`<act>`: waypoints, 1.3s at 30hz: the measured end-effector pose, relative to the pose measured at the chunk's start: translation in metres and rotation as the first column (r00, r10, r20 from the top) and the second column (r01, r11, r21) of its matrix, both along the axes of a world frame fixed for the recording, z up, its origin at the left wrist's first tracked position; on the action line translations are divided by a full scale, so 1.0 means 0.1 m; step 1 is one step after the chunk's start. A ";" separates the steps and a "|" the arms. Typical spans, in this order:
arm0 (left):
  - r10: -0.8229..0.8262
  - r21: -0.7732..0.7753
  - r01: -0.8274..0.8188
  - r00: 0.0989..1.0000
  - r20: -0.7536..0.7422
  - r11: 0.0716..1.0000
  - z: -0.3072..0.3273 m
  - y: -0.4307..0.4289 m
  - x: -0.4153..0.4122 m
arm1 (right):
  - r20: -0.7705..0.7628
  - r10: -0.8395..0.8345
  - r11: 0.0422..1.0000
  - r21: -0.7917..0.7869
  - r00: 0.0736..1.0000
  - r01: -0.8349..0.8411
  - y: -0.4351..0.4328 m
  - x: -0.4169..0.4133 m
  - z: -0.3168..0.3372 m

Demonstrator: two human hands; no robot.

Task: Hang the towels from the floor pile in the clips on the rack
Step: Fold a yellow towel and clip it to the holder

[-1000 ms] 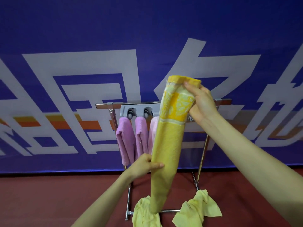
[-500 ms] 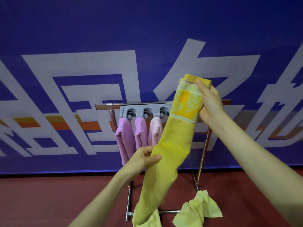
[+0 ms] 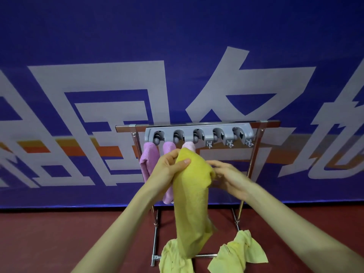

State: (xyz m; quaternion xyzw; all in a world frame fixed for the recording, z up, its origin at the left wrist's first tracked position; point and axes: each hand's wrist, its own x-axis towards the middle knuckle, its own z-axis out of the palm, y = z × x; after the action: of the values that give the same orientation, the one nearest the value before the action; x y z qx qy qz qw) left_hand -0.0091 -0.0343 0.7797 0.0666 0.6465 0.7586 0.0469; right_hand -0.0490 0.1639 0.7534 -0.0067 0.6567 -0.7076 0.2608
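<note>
1. Below the grey clip strip (image 3: 199,137), at about its six o'clock, the yellow towel (image 3: 192,205) hangs from the left hand (image 3: 169,171). That hand's fingers and thumb curl round the towel's bunched top. The tail ends by the floor pile (image 3: 241,251).
2. The right hand (image 3: 231,179), at three o'clock of the bunch, meets the towel's side fold. Blur hides whether it pinches or only touches.
3. The cloth looks like light, limp terry, likely to sag and slide unless gathered thick.
4. The best hold, I judge, is just under the bunch. From there a tight wad can be fed to the empty fourth clip (image 3: 217,134) at one o'clock, beside three pink towels (image 3: 149,162).
</note>
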 end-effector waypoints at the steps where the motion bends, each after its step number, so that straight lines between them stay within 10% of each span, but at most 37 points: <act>1: 0.004 -0.002 -0.004 1.000 0.016 1.000 0.00 0.00 -0.01 | -0.039 0.055 0.998 -0.030 0.998 -0.056 0.00 0.04 0.00; 6: -0.006 -0.018 0.007 0.998 0.059 1.000 -0.03 -0.03 -0.07 | -0.290 0.273 0.962 0.063 0.917 -0.267 -0.03 0.20 0.04; 21: -0.004 -0.256 0.032 0.994 0.110 0.966 -0.16 -0.10 -0.09 | -0.664 0.233 0.854 0.489 0.711 0.177 -0.16 0.11 0.05; 39: -0.318 -0.460 0.453 0.884 0.344 0.763 -1.09 0.29 0.07 | -0.682 -0.273 0.919 0.023 0.678 0.393 0.07 -0.13 0.78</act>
State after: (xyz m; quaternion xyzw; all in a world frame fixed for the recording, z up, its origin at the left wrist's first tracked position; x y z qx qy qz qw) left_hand -0.0023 -0.0052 0.6703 0.0892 0.7906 0.5270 0.2988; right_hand -0.0625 0.1709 0.8314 -0.1171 0.7528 -0.6355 -0.1253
